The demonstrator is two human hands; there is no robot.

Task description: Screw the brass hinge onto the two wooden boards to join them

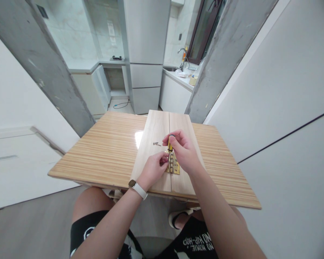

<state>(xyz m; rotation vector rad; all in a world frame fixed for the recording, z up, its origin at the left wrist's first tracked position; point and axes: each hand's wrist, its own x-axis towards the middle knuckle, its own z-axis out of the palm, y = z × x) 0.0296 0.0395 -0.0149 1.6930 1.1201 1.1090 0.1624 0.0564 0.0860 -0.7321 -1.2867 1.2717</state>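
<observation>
Probably screwing, the right hand grasps the screwdriver over the left of the hinge; the left hand's hold is unclear, and steady turning seems needed next.

The person's left hand and right hand are bare, as are both forearms. A smartwatch with a rounded dark face sits at the left wrist on a smooth white strap. Black shorts carry white prints: a rounded line graphic on the left leg, block lettering including "NO HIP-HOP" on the right. One pale shoe with a black section shows below; its exact type is unclear.
</observation>
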